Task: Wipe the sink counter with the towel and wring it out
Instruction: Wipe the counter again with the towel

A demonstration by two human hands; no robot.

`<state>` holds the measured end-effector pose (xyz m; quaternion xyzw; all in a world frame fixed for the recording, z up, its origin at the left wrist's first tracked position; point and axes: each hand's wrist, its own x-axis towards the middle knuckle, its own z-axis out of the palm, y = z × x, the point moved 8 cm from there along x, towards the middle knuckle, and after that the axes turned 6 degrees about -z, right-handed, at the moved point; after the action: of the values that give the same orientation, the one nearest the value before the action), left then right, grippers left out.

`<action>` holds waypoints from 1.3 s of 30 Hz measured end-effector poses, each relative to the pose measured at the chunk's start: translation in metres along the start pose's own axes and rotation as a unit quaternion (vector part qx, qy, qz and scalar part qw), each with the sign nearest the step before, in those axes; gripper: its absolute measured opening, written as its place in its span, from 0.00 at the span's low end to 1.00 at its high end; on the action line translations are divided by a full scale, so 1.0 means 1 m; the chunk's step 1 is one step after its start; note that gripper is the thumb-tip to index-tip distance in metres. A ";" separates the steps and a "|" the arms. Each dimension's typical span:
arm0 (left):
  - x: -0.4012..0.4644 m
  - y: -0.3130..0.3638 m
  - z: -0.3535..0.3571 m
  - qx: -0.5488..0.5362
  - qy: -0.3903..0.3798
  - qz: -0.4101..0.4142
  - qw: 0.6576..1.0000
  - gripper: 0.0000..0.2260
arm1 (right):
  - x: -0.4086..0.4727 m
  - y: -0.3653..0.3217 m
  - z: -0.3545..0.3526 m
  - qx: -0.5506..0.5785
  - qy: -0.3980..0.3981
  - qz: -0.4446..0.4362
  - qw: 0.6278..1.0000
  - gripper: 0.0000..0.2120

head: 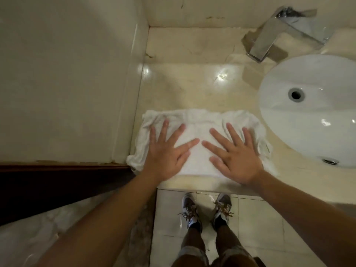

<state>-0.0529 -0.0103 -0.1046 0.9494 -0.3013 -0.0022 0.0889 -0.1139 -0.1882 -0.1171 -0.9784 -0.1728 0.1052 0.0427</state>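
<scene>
The white towel [200,143] is being held flat on the beige stone counter [192,78], close to the counter's near edge and between the side wall [67,74] and the basin [312,110]. It is being pressed down by both hands: the left hand [165,155] is being laid on the towel's left half and the right hand [235,157] on its right half. On each hand the fingers are being kept straight and spread apart, palms down, with nothing being gripped or pinched. The two index fingertips are being pointed toward each other near the towel's middle, close but not touching.

The towel's left edge is being crowded against the foot of the side wall, and its right edge is lying just beside the rim of the white oval basin. A chrome faucet [273,37] is being seen at the back of the counter, well apart from the towel, with its spout angled toward the basin. Light is being reflected off the counter behind the towel. Below the counter edge, a pair of sneakers [208,211] is being seen on the tiled floor [260,228].
</scene>
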 end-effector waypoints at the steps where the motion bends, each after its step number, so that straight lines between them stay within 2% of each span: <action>1: -0.015 0.006 0.000 -0.010 -0.008 -0.003 1.000 0.19 | -0.013 -0.010 0.003 -0.002 0.008 -0.006 1.000 0.26; 8: -0.016 0.007 -0.003 -0.018 -0.015 -0.005 1.000 0.19 | -0.011 -0.009 -0.002 0.029 0.020 0.002 0.999 0.26; 13: 0.033 -0.010 0.002 0.028 -0.014 -0.012 0.999 0.20 | 0.018 0.014 -0.012 0.021 0.022 0.074 0.997 0.26; 16: 0.018 -0.007 0.004 0.031 -0.003 -0.003 0.999 0.21 | 0.007 0.005 -0.006 0.018 0.032 0.073 0.997 0.26; 18: -0.004 0.003 0.002 0.045 -0.008 0.007 0.999 0.21 | -0.011 -0.008 -0.004 0.008 0.051 0.061 0.997 0.26; 23: -0.033 0.018 0.002 0.041 -0.038 0.011 0.998 0.22 | -0.036 -0.021 0.003 0.023 0.036 0.040 0.998 0.26; 29: -0.013 0.077 0.016 0.030 -0.105 -0.011 0.994 0.21 | -0.084 0.032 0.002 0.007 0.060 0.073 0.995 0.26; 32: -0.010 0.094 0.018 0.038 -0.102 -0.006 0.994 0.21 | -0.097 0.040 0.003 -0.023 0.068 0.074 0.995 0.27; 36: -0.012 0.078 0.010 0.022 -0.084 0.013 0.996 0.21 | -0.085 0.028 0.001 -0.034 0.061 0.071 0.995 0.27; 39: -0.025 0.036 0.005 0.018 -0.061 0.045 0.997 0.20 | -0.057 -0.008 0.002 -0.013 0.047 0.059 0.997 0.27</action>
<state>-0.0944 -0.0261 -0.1043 0.9342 -0.3489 -0.0510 0.0537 -0.1690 -0.2007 -0.1072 -0.9912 -0.1137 0.0592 0.0321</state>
